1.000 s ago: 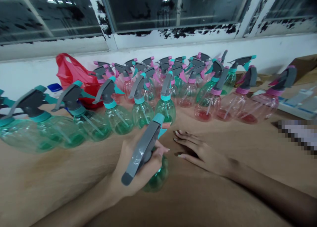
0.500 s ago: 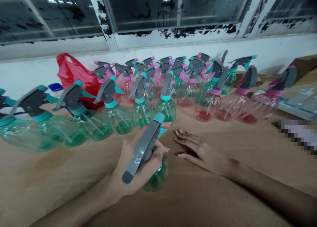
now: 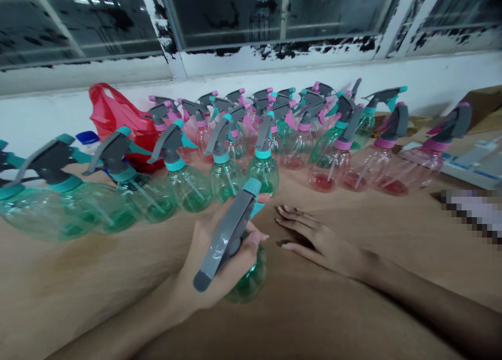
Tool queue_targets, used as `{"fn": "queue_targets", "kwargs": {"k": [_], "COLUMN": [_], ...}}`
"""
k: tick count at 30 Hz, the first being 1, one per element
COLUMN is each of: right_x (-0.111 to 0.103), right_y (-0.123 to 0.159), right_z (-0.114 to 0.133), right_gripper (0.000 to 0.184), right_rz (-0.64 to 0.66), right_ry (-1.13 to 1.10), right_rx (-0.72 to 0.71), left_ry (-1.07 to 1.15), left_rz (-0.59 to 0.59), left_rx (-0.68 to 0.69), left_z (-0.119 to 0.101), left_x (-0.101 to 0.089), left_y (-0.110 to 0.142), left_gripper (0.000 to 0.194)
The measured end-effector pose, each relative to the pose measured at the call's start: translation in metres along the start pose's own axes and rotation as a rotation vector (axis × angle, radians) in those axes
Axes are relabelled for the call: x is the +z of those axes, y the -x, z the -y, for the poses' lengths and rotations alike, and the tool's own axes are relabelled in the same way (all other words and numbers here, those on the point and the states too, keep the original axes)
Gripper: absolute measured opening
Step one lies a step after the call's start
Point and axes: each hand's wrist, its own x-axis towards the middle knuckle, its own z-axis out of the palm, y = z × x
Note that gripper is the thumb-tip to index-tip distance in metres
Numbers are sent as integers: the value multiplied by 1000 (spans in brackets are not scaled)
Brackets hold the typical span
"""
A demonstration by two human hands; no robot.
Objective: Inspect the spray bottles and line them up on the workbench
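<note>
My left hand [image 3: 219, 250] is closed around the neck of a green spray bottle [image 3: 251, 279], which stands on the wooden table in front of me. Its grey spray head has a turquoise nozzle pointing away from me, and my fingers hide its collar. To the right, my right hand [image 3: 314, 239] rests on the table, fingers stretched out and holding nothing. Just beyond the held bottle stands another green spray bottle [image 3: 262, 174]. A row of several more, such as this green bottle [image 3: 190, 192], runs off to the left.
Pink spray bottles [image 3: 323, 174] stand at the right, and many mixed ones crowd behind. A red plastic bag [image 3: 117, 114] sits at the back left. A blurred-out flat object [image 3: 474, 211] and a white box [image 3: 470, 166] lie at the right. A windowed wall closes off the back.
</note>
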Motion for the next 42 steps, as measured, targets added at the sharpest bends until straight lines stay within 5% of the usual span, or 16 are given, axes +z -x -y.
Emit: {"fn": "queue_targets", "kwargs": {"k": [22, 29, 42], "right_x": [1, -1, 1], "right_y": [0, 0, 0], "right_z": [0, 1, 0], "right_gripper": [52, 51, 53], "right_rz": [0, -8, -7], "right_ry": [-18, -23, -11], "right_rx": [10, -1, -2], "left_ry": [45, 84, -50], "left_rz": [4, 7, 18], "left_rx": [3, -92, -2], "left_z": [7, 6, 3], "left_x": [2, 1, 2], "left_y": [5, 1, 3], "left_gripper": [15, 20, 24]}}
